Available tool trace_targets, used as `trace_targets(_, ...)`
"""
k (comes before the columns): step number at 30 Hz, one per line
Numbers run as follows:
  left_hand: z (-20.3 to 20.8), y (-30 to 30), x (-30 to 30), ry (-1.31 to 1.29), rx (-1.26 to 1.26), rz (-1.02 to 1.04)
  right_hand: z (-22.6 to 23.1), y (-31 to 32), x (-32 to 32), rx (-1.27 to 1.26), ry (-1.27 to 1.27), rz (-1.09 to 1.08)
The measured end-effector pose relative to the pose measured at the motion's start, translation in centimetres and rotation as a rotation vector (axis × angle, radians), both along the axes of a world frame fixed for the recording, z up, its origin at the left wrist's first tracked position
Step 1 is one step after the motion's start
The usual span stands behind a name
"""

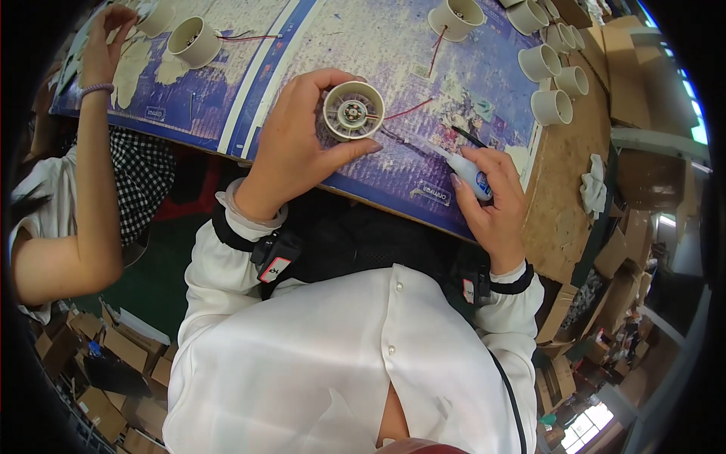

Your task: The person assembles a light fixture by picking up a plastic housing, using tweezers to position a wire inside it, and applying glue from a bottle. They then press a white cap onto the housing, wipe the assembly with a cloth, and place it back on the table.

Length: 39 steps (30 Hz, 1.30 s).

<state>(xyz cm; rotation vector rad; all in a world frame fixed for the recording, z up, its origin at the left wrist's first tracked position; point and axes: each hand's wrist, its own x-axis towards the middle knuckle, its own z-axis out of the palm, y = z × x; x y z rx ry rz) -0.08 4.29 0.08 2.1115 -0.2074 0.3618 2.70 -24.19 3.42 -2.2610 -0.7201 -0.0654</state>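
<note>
My left hand [291, 140] is wrapped round a white cup-shaped housing [353, 111], its open end facing up. A round part with small components sits in the middle of the housing, and a red wire [408, 110] trails out to the right. In my right hand [495, 200] is a small squeeze bottle [470, 174], white with a blue label, gripped between thumb and fingers. Its narrow nozzle points toward the housing but stays apart from it. Both hands are over the near edge of the worn blue and white table cover [393, 185].
Similar housings stand at the upper left [195, 43], at the top [457, 18] and clustered on the right [551, 107]. A thin black stick [469, 137] lies beyond the bottle. To the left is a co-worker's arm [98, 136]. Cardboard boxes [113, 348] lie behind.
</note>
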Motion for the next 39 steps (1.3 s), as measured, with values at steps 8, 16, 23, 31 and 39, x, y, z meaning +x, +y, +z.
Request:
trace_targets(8, -0.2, -0.3, 0.2, -0.137, -0.025, 0.037, 0.4, 0.0, 0.0, -0.026, 0.049, 0.011)
trace_targets(16, 0.1, -0.1, 0.0, -0.153, 0.018, 0.019, 0.2, 0.2, 0.0, -0.038, 0.015, 0.007)
trace_targets(23, 0.0, 0.0, 0.1, -0.181, 0.026, 0.013, 0.7, 0.4, 0.2, -0.076, -0.034, 0.030)
trace_targets(31, -0.3, -0.1, 0.3, -0.203, -0.035, 0.008, 2.0, 0.4, 0.6, -0.126, -0.072, 0.061)
trace_targets(39, 0.0, 0.1, 0.2, -0.157, 0.000, -0.004, 2.7, 0.4, 0.8, -0.153, -0.111, 0.095)
